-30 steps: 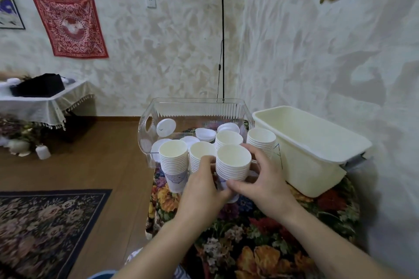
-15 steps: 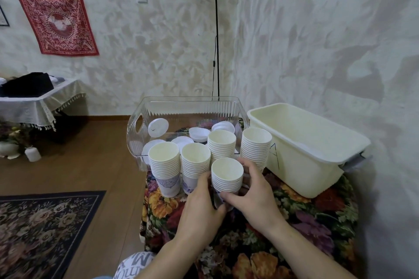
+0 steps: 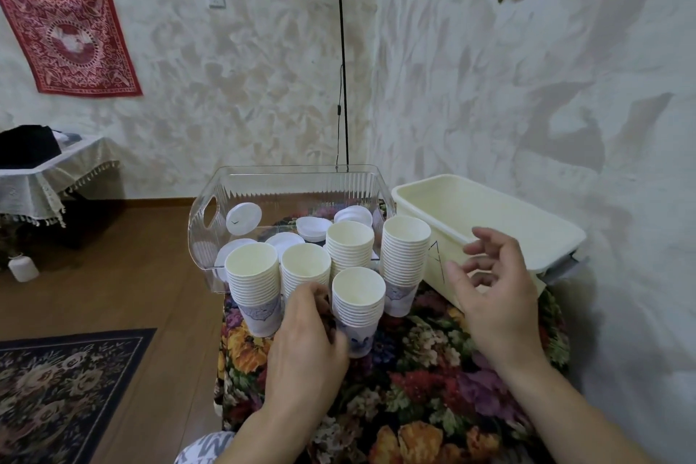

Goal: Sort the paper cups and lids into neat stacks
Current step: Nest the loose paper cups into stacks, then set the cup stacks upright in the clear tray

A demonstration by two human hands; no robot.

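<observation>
Several stacks of white paper cups stand on the floral-clothed table. The nearest, shorter stack (image 3: 358, 307) stands in front. My left hand (image 3: 307, 335) grips its lower left side, fingers curled round it. My right hand (image 3: 493, 284) hovers to the right of the stacks, fingers loosely spread, holding nothing. Taller stacks stand behind: one at the left (image 3: 254, 286), one in the middle (image 3: 305, 266), one at the back (image 3: 349, 245) and one at the right (image 3: 405, 260). White lids (image 3: 314, 228) lie loose in the clear bin (image 3: 226, 185) behind the cups.
A cream plastic tub (image 3: 489, 215) stands at the right against the wall, just behind my right hand. The floral tablecloth (image 3: 414, 388) covers the table in front. A floor lamp's pole (image 3: 342, 87) rises behind the clear bin. Wooden floor and a dark rug (image 3: 67, 388) lie to the left.
My right hand has let go of the front cup stack and moved right and up, fingers opening. My left hand stays on the stack. The camera has shifted closer.
</observation>
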